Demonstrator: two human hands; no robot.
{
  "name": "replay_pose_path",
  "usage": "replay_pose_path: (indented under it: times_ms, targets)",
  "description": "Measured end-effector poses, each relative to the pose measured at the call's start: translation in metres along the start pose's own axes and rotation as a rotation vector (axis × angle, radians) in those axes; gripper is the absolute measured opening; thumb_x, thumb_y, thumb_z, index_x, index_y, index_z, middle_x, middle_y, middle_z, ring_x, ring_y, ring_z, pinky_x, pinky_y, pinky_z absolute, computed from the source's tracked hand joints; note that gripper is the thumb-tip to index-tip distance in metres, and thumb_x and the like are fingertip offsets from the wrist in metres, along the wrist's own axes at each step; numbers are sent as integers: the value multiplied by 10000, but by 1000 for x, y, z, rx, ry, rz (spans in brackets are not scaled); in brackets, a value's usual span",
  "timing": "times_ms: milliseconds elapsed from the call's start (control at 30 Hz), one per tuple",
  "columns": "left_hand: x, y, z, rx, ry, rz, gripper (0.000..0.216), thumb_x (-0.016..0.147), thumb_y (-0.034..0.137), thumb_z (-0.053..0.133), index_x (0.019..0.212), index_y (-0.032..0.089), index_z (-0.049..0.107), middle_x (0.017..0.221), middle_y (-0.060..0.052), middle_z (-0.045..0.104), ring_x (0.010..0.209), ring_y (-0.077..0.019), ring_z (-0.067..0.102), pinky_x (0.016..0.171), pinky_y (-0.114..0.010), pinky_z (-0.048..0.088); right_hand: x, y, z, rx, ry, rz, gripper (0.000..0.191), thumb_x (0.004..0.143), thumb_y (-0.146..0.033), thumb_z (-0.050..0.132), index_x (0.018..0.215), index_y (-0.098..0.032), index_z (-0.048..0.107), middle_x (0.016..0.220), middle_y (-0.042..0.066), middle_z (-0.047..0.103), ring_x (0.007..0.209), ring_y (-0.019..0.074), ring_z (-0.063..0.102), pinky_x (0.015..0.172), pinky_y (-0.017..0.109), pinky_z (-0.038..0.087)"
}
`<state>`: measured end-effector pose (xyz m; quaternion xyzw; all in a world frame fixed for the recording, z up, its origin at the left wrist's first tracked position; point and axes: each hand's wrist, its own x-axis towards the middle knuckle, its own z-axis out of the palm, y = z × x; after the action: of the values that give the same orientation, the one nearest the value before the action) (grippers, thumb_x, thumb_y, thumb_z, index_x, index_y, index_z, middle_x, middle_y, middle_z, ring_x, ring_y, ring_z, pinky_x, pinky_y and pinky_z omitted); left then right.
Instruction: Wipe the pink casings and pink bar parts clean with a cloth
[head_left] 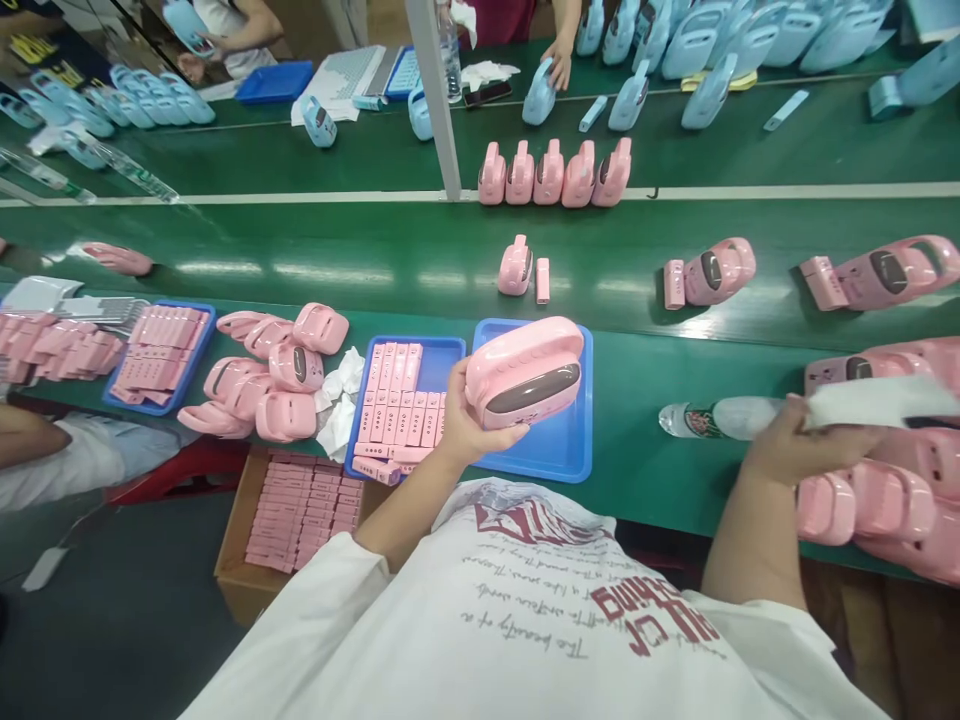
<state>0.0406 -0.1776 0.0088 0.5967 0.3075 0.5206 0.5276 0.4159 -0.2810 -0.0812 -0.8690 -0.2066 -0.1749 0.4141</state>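
Observation:
My left hand (474, 425) is wrapped round a glossy pink plastic device (529, 365) with a loop handle and a dark oval window. I hold it tilted above an empty-looking blue tray (577, 455). Off to the right, my right hand (795, 445) grips a white cloth or sheet (877, 400), smeared by motion, over a pile of pink devices (892, 500). Beside that hand lies a clear bottle (694, 420) with a green and red label. Left of the device, another blue tray (435, 352) carries rows of small pink blocks.
Crumpled white tissues (339, 400) and stacked pink devices (289, 415) lie left of the trays. A carton (247, 595) below holds more pink blocks. Pink devices stand along the green belt (375, 240). Across it, a co-worker's hand (559, 60) touches a blue device. A metal post (435, 100) rises there.

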Motion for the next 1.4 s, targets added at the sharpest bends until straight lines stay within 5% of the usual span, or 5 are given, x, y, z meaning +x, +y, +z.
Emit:
replay_pose_path:
  times_ms: [200, 433, 700, 867, 1400]
  targets:
    - [-1, 2, 4, 8, 54, -27, 791, 500, 417, 829, 1168, 238, 445, 1045, -45, 568, 953, -208, 592, 823, -341, 498, -16, -10, -9, 88, 121, -102, 349, 630, -287, 675, 537, -266, 339, 795, 200, 630, 939, 366, 596, 867, 541, 423]
    - [-9, 4, 10, 23, 49, -47, 774, 480, 383, 835, 1128, 242, 437, 1083, -50, 531, 973, -207, 575, 863, -352, 479, -14, -99, -53, 266, 95, -81, 493, 853, -566, 405, 665, -190, 662, 706, 159, 643, 709, 278, 625, 672, 469, 452]
    - [-12, 2, 28, 25, 63, -164, 775, 488, 424, 841, 1119, 213, 444, 1078, -64, 544, 998, -225, 566, 888, -358, 470, -127, -200, -67, 656, -394, -829, 300, 906, -287, 423, 1077, -179, 645, 954, 128, 683, 956, 263, 644, 840, 441, 535]
    - [-12, -1, 22, 62, 66, -158, 799, 450, 430, 863, 1119, 235, 471, 1071, -44, 550, 970, -217, 562, 865, -353, 471, -137, -199, -56, 750, -485, -1083, 177, 880, -287, 487, 944, -242, 645, 1025, 69, 671, 1124, 257, 574, 1030, 524, 425]
    - [-6, 2, 28, 70, 176, -150, 705, 549, 494, 818, 1098, 241, 455, 1073, -53, 531, 986, -220, 560, 883, -376, 455, -141, -196, -48, 885, -518, -993, 338, 883, -296, 513, 1209, -241, 581, 1092, 97, 650, 1186, 274, 537, 1089, 514, 364]
